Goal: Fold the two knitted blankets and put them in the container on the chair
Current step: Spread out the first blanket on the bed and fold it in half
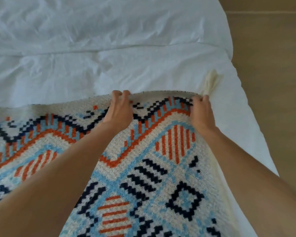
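A knitted blanket (143,168) with a cream ground and orange, light blue and navy geometric pattern lies spread over the near part of the bed. My left hand (120,110) grips its far edge near the middle, fingers curled over the hem. Further right, my right hand (201,112) pinches the same edge by the corner, where a cream tassel (211,82) sticks out past my fingers. The edge between my hands is slightly raised. No second blanket, chair or container is in view.
A white, wrinkled duvet (109,48) covers the bed beyond the blanket. The bed's right edge (256,134) drops off to a tan wooden floor (272,65) on the right.
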{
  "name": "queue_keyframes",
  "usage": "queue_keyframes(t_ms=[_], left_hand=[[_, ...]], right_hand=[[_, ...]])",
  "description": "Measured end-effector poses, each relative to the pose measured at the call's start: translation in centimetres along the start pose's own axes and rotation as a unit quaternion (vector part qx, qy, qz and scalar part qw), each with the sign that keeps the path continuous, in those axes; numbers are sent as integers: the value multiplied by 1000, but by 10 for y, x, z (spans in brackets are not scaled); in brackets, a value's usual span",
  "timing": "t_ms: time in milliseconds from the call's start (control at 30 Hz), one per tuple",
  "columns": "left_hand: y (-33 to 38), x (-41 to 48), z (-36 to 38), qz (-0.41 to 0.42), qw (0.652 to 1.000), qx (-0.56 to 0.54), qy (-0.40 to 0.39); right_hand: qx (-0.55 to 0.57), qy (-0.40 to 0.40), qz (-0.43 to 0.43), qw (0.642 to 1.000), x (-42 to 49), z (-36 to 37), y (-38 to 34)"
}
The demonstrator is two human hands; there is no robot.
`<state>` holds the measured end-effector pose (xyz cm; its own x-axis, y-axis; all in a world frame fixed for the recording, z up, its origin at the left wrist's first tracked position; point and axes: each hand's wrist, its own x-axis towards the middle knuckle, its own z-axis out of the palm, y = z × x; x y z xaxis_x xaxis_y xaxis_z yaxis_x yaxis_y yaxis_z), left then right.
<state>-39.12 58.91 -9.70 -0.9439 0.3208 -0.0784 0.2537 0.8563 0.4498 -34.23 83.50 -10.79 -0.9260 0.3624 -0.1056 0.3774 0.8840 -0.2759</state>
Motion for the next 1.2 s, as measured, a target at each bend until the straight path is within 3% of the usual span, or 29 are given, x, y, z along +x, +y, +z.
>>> queue_keyframes(t_ms=[100, 267, 367, 467, 533, 633, 700, 800, 900, 1000, 1067, 1133, 1200], left_hand=[[3, -16, 8, 12, 999, 27, -33], [12, -48, 26, 10, 994, 110, -8], [33, -82, 49, 64, 991, 115, -17], [50, -104, 71, 97, 975, 163, -120], [53, -97, 79, 84, 958, 209, -177], [69, -85, 81, 42, 951, 232, -198], [90, -95, 78, 25, 959, 230, -162], [138, -127, 81, 99, 967, 202, -119], [192, -144, 100, 80, 968, 122, -203], [223, -147, 117, 6, 955, 142, -259], [234, -145, 123, -11, 952, 159, -262], [246, -145, 127, -22, 961, 102, -256], [260, -151, 126, -11, 966, 65, -249]], right_hand=[[17, -47, -34, 998, -24, 6, -1], [-10, 13, -77, 997, -121, 12, 5], [-51, -6, -47, 998, -179, 15, 25], [-55, -4, 8, 998, -204, 10, 48], [-49, 11, 48, 998, -217, 4, 61], [-32, 42, 85, 995, -251, -1, 71], [-28, 40, 102, 994, -281, -1, 79], [-12, 26, 160, 987, -317, -1, 94], [-10, 31, 146, 989, -336, 1, 99], [28, 18, 101, 994, -338, 0, 104], [68, 14, 141, 988, -333, -6, 119], [97, 31, 205, 973, -330, -10, 135], [97, 35, 209, 972, -335, -10, 141]])
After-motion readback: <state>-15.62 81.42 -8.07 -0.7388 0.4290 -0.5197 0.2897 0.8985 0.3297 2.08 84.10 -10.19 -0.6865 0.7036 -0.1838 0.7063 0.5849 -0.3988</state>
